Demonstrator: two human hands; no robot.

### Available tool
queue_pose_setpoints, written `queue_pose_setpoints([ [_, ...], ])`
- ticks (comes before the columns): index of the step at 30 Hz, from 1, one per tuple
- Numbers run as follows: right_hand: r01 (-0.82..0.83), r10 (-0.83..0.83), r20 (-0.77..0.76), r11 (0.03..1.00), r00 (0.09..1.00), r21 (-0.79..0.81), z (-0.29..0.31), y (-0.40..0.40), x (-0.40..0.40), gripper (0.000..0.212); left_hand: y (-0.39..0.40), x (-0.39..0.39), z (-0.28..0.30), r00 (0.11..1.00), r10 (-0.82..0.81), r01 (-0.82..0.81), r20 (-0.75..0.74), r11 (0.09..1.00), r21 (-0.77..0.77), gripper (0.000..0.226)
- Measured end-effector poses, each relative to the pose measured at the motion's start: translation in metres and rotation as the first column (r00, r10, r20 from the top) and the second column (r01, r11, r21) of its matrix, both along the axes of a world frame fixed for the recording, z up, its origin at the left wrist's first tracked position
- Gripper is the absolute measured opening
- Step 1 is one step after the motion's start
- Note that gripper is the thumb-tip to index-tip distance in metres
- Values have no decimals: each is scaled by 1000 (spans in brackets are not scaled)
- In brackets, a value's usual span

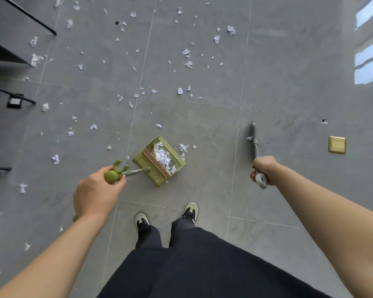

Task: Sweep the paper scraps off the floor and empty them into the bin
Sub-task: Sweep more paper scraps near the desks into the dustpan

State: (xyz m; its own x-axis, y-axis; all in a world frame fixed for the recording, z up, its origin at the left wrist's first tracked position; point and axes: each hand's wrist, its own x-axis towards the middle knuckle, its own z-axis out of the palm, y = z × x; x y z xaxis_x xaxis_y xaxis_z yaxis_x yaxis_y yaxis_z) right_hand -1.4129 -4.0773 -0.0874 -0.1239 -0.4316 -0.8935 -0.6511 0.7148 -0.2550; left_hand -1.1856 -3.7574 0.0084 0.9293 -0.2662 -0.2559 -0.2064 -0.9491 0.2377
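My left hand (97, 191) grips the green knob at the top of a long-handled green dustpan (158, 161). The pan rests on the grey tiled floor just ahead of my feet and holds a heap of white paper scraps (164, 157). My right hand (262, 171) is closed around the grey broom handle (255, 145), which points away from me, its far end near the floor beside one scrap. Several more paper scraps (186, 53) lie scattered over the tiles ahead and to the left. No bin is in view.
Black furniture legs (15, 97) and a dark frame stand along the left edge. A brass floor socket plate (337, 144) sits in the tiles at the right. My two shoes (166, 218) stand just behind the dustpan. Bright window reflections show at the far right.
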Motion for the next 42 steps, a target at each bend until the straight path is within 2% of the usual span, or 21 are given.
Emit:
queue_pose_setpoints([
  [12,-136,136,10,989,991,54,11,93,55,11,59,28,-1,999,-33,33,-19,999,7,24],
  [19,-156,147,77,980,986,123,34,167,107,17,134,65,-6,995,-76,77,-64,997,14,22],
  [29,-376,365,102,919,925,117,38,303,181,5,267,129,-6,989,-116,115,-96,993,-16,18],
  [32,-516,511,72,851,856,101,32,333,187,10,297,138,-11,988,-112,111,-108,994,-19,17],
  [37,-779,785,-26,617,619,113,39,374,188,29,334,148,-16,987,-87,87,-137,996,-4,16],
  [39,-828,835,-54,550,547,108,44,381,193,33,341,151,-17,989,-65,66,-131,998,4,17],
  [42,-863,866,-72,499,494,80,55,386,199,30,350,157,-19,990,-42,44,-135,999,14,17],
])
